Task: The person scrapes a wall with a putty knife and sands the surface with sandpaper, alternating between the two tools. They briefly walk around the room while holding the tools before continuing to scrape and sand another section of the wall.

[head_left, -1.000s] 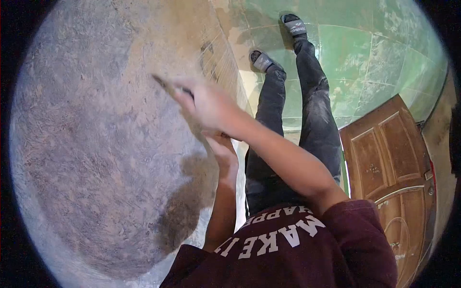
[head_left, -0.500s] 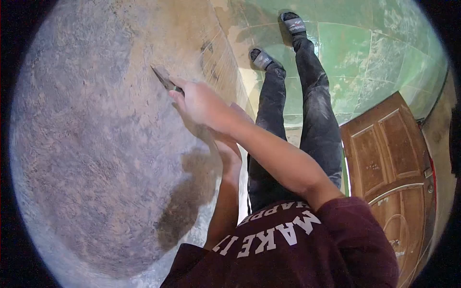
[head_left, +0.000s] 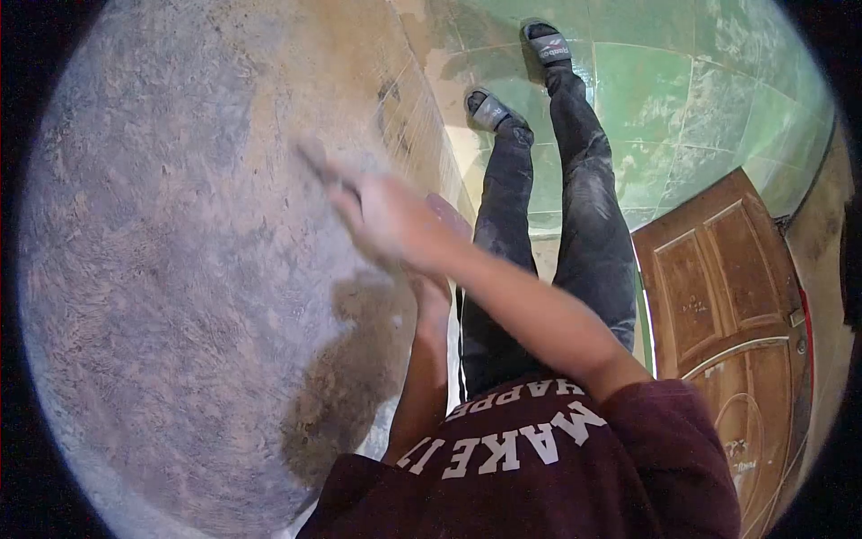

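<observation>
The right hand (head_left: 391, 216) has its fingers curled in around one thin dark tool (head_left: 314, 163), gripping its near end, while the far end juts out up and left over the mottled grey and tan wall (head_left: 162, 314); both hand and tool are blurred, so whether the blade touches the surface I cannot tell. The left hand (head_left: 432, 286) sits just below and partly behind the right wrist, its fingers hidden, so how far they are spread, or what they have hold of, I cannot tell either; one pinkish flat piece (head_left: 452, 214) shows past the right forearm, near that hand, mostly covered. Counted up, there are two hands, one tool, one flat piece, one wall with one dark shadow (head_left: 337, 395) falling beside the left forearm, two dark trouser legs (head_left: 584, 189), two grey sandals (head_left: 549, 47) on green floor tiles (head_left: 642, 90), one maroon shirt (head_left: 539, 490) with white lettering, and one brown panelled door (head_left: 709, 278) at the right of the view
</observation>
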The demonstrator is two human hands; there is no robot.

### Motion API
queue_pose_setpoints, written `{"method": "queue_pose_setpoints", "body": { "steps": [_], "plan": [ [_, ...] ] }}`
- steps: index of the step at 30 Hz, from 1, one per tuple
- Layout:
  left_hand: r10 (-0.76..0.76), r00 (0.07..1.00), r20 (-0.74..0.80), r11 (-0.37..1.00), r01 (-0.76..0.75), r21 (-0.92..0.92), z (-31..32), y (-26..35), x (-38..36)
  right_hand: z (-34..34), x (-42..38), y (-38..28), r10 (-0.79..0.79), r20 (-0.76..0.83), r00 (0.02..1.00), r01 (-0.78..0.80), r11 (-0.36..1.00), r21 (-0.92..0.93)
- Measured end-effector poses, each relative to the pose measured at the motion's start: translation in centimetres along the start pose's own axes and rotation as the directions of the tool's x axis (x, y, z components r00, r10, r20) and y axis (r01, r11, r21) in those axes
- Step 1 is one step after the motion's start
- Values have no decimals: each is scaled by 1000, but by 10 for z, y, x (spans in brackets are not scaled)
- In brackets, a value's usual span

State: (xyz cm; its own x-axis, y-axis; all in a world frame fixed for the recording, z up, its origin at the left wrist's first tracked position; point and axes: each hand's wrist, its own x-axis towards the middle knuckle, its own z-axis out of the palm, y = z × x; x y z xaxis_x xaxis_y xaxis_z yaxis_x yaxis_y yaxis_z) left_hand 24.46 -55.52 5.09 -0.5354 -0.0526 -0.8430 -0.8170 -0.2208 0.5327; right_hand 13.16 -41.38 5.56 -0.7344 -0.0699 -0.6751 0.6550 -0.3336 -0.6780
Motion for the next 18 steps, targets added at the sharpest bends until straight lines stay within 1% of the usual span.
{"method": "queue_pose_setpoints", "body": {
  "steps": [1, 2, 4, 5, 6, 8, 9, 10, 12, 13, 14, 15, 16, 17, 18],
  "plan": [
    [-2, 1000, 7, 1000, 2, 3, 5, -8, -1, -8, 28, 2, -34, -2, 999, 34, 999, -12],
    [-3, 1000, 20, 1000, 3, 7, 4, -7, 1, -6, 26, 5, -36, -9, 999, 36, 999, -5],
    [7, 999, 39, 1000, -7, -1, 2, -2, 10, -11, 10, 5, 85, 129, 988, -69, 990, -125],
    [6, 999, 36, 1000, -6, -1, 1, -1, 12, -6, -17, 5, 20, 109, 994, -12, 997, -78],
    [1, 999, 35, 1000, -1, 3, 2, -4, 14, -2, -16, 7, 26, 106, 994, -18, 997, -80],
    [-6, 1000, 21, 1000, 5, 7, 3, -12, 8, 7, -17, 11, -31, 72, 997, 34, 999, -35],
    [-11, 1000, 16, 1000, 10, 13, 20, -20, 62, -26, -6, -31, 149, 131, 980, -137, 986, -100],
    [-13, 1000, 18, 1000, 13, 16, 21, -27, 49, -26, 6, -19, 152, 126, 980, -139, 985, -102],
    [-17, 1000, 14, 1000, 16, 19, 19, -29, 46, -16, 21, 10, -41, 30, 999, 42, 999, -32],
    [-16, 1000, 12, 1000, 16, 18, 14, -25, 47, -13, 4, 5, -31, 65, 997, 35, 998, -58],
    [-16, 1000, 15, 1000, 15, 23, -3, -6, 31, -7, -16, -2, -23, 95, 995, 30, 996, -79],
    [-18, 1000, 16, 999, 17, 27, 1, -11, 34, 4, -19, 4, 14, 82, 997, 3, 981, -196],
    [-12, 1000, 5, 1000, 11, 28, -2, -16, 14, 2, -11, 2, 15, 93, 996, 3, 980, -197],
    [-9, 1000, -5, 999, 9, 38, 24, -37, 66, -5, 5, -1, -1, 88, 996, 11, 994, -106],
    [-16, 1000, -5, 998, 16, 52, 25, -38, 79, -12, 19, 0, -14, 67, 998, 15, 1000, -13]
  ]
}}
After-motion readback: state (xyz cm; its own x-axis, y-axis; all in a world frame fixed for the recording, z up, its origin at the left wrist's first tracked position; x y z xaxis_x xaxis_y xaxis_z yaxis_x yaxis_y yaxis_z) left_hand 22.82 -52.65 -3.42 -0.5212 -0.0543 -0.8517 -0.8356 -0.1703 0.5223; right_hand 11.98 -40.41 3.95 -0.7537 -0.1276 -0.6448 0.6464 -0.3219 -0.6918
